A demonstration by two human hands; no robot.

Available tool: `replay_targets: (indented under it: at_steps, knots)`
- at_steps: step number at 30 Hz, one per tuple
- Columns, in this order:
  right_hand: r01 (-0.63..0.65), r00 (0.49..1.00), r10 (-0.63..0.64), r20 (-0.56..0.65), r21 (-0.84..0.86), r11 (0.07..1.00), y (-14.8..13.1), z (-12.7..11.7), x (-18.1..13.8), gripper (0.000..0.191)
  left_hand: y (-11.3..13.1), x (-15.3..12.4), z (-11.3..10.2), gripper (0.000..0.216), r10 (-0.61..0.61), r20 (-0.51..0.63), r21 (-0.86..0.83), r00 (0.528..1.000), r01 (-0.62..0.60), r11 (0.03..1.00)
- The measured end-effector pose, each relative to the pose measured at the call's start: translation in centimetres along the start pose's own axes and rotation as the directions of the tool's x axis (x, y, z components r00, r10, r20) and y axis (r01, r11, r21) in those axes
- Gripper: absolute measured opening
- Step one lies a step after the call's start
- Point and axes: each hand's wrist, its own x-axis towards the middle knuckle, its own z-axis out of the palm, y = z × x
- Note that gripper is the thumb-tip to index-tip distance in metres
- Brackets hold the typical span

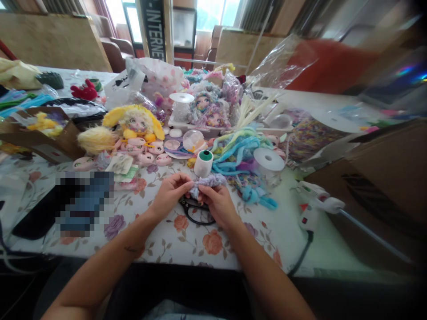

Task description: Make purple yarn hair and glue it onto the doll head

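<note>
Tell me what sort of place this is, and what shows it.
Probably a small doll-making workshop: loose doll faces lie near a yellow-eared doll, a white cone of thread stands ahead, and what looks like a glue gun sits on the right.

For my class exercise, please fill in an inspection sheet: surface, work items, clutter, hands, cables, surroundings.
Surface: white floral-print tablecloth.
Job's things: fuzzy lilac yarn-like piece, held; black looped handle, probably scissors, beneath the hands; white thread cone with green core, just beyond.
Clutter: yellow-eared plush doll, pale doll faces, light-blue fuzzy strips, crowded together.
Hands: bare left hand and bare right hand pinch the lilac piece.
Cables: black cable at white glue-gun-like tool; others lower left, too blurred to trace.
Surroundings: large brown cardboard box at right; dark sign reading INTERNET behind.
</note>
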Motion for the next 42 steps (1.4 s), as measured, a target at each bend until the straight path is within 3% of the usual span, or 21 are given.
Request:
replay_targets:
  at_steps: [3, 5, 10, 13, 15, 18, 22, 25, 30, 32, 35, 37, 39, 42]
  knots:
    - [0.036, 0.998, -0.037, -0.045, -0.023, 0.999, 0.0, -0.1, 0.1, 0.022, -0.1, 0.2, -0.2, 0.024, 0.0, -0.105, -0.017, 0.994, -0.002, 1.0]
    - [0.053, 0.997, -0.059, -0.047, -0.116, 0.992, 0.0, -0.1, 0.1, 0.022, 0.2, 0.2, -0.3, 0.024, 0.039, -0.11, 0.006, 0.993, -0.038, 0.999]
    - [0.104, 0.992, -0.061, 0.109, -0.449, 0.888, 0.7, 0.0, -0.3, 0.017, 0.8, -0.3, -0.1, 0.032, -0.011, 0.134, 0.084, 0.991, -0.001, 0.996]
    - [0.174, 0.984, -0.127, 0.124, -0.54, 0.823, 1.1, 0.0, -0.5, 0.014, 0.8, -0.2, -0.2, 0.027, -0.021, 0.155, 0.059, 0.988, 0.011, 0.998]
    - [0.163, 0.985, -0.114, 0.128, -0.487, 0.858, 1.1, 0.0, -0.4, 0.02, 0.8, -0.1, -0.6, 0.023, -0.004, 0.109, 0.024, 0.994, 0.002, 1.0]
    - [0.085, 0.989, -0.057, 0.138, -0.202, 0.976, 0.5, -0.1, -0.2, 0.034, 0.9, 0.1, -1.3, 0.022, 0.02, 0.065, -0.024, 0.998, -0.018, 1.0]
    - [0.046, 0.994, -0.052, 0.101, 0.061, 0.997, -0.3, -0.5, 0.1, 0.038, 1.1, 0.1, -1.8, 0.025, -0.033, 0.197, -0.049, 0.98, 0.043, 0.998]
    - [0.05, 0.999, -0.05, 0.003, 0.074, 0.996, -0.5, -0.9, 0.1, 0.035, 1.1, 0.0, -1.8, 0.027, -0.109, 0.344, 0.006, 0.933, 0.114, 0.993]
    - [0.1, 0.993, -0.1, -0.06, 0.004, 0.995, 0.0, -1.4, 0.3, 0.038, 1.5, -0.1, -2.2, 0.047, -0.207, 0.433, 0.039, 0.877, 0.212, 0.977]
    - [0.134, 0.988, -0.134, -0.075, -0.001, 0.991, 0.1, -1.4, 0.4, 0.037, 1.7, -0.1, -2.5, 0.045, -0.242, 0.439, 0.036, 0.865, 0.253, 0.967]
    - [0.155, 0.983, -0.154, -0.097, -0.003, 0.988, 0.1, -1.1, 0.4, 0.034, 1.4, -0.1, -2.7, 0.034, -0.255, 0.366, -0.005, 0.895, 0.276, 0.961]
    - [0.145, 0.985, -0.147, -0.093, -0.034, 0.989, 0.1, -0.9, 0.2, 0.033, 1.1, 0.0, -2.6, 0.044, -0.263, 0.345, -0.043, 0.901, 0.295, 0.954]
    - [0.145, 0.985, -0.15, -0.083, -0.056, 0.988, 0.0, -0.7, 0.1, 0.031, 0.9, 0.0, -2.4, 0.05, -0.264, 0.378, -0.026, 0.887, 0.296, 0.955]
    - [0.132, 0.989, -0.133, -0.06, -0.023, 0.991, 0.1, -0.7, 0.1, 0.029, 1.2, 0.1, -2.0, 0.04, -0.264, 0.446, 0.111, 0.855, 0.24, 0.964]
